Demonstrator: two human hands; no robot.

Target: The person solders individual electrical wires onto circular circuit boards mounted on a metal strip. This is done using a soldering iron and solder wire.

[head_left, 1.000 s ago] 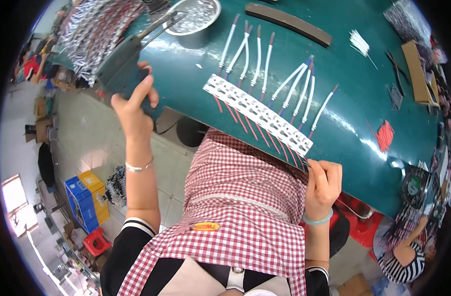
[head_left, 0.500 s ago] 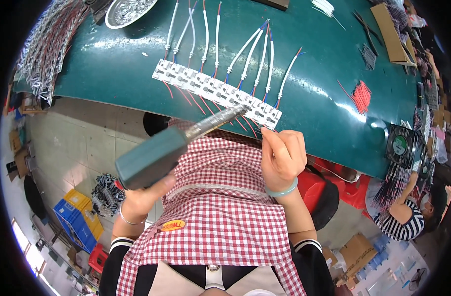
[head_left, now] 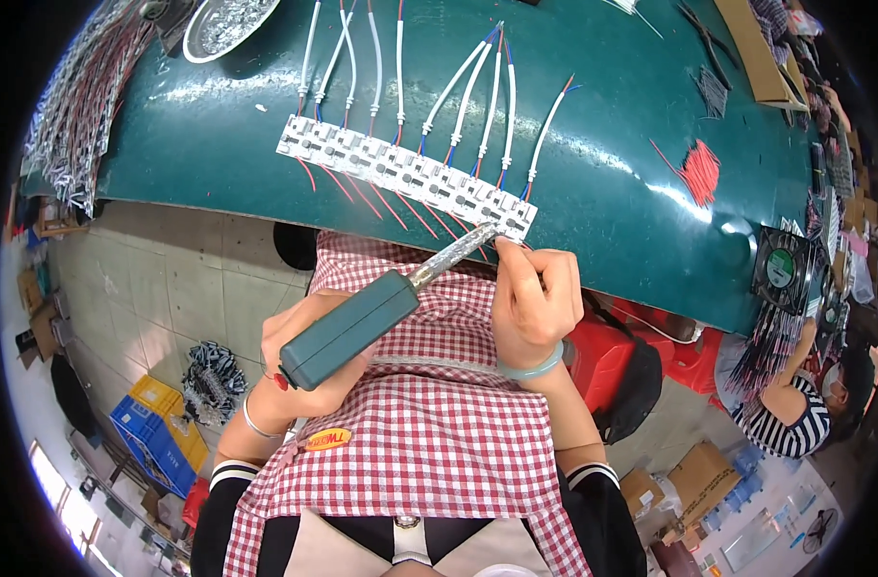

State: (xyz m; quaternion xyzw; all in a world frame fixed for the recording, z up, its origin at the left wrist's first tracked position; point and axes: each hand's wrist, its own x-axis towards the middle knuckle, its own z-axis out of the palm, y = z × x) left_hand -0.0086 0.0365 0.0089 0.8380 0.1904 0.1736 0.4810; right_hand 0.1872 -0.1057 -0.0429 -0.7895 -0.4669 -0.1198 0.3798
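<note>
As the left grip (head_left: pixel 304 313) hugs the tool (head_left: pixel 352 325), its tip (head_left: pixel 483 234) has neared the right grip (head_left: pixel 543 293), which pinches something hidden, so both meet by the strip (head_left: pixel 405 173).

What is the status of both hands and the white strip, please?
Left hand gripping green tool. Right hand pinching at right end of white strip, pinched item unclear. Strip lying on green table. Tool partly hiding red wires.

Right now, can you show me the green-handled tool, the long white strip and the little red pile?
Green-handled tool (head_left: pixel 386 306): head view, front part of the handle.
Long white strip (head_left: pixel 407 174): head view, middle of its top.
Little red pile (head_left: pixel 700 175): head view, its middle.
</note>
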